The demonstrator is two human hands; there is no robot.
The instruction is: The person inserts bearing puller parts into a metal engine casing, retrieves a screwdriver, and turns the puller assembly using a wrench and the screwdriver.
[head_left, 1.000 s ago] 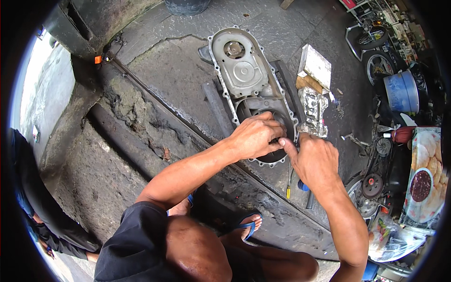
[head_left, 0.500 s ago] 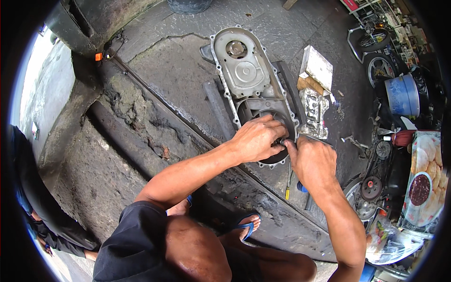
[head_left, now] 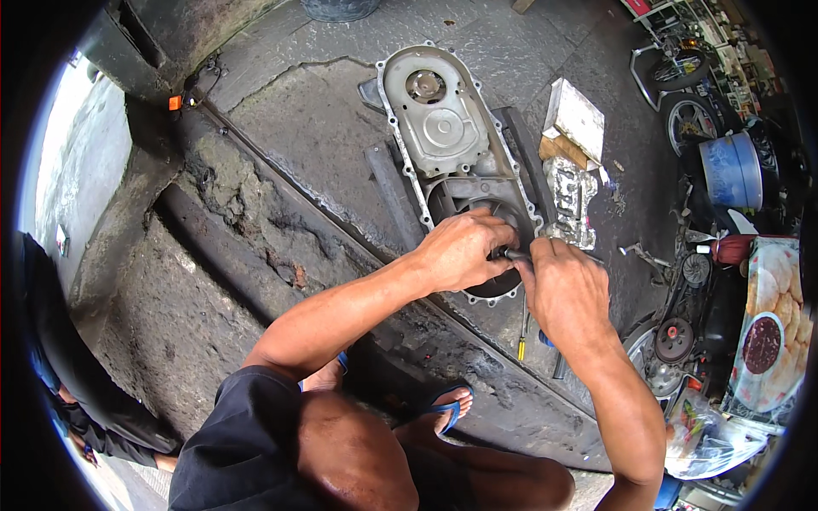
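A long grey engine cover (head_left: 443,136), bolt holes along its rim, lies on the floor in front of me. Over its round near end, my left hand (head_left: 470,249) curls its fingers around a small dark part (head_left: 501,253). From the right, my right hand (head_left: 564,285) grips a slim metal rod-like tool (head_left: 516,255) whose tip meets that dark part. Its other end pokes out past my right knuckles. My palms hide most of both items and the bottom of the round cavity.
Dark bars (head_left: 396,194) flank the cover. At its right sit a white box (head_left: 573,117) and a dirty cast metal part (head_left: 569,200). A yellow-handled screwdriver (head_left: 521,347) lies nearby. A blue bucket (head_left: 731,172) and motorcycle parts crowd the right side. Another person's dark-clothed leg (head_left: 94,375) shows at left.
More of the metal tool shows between my hands now. My right hand has turned slightly and its fingers sit higher. The left hand stays nearly in place over the cavity.
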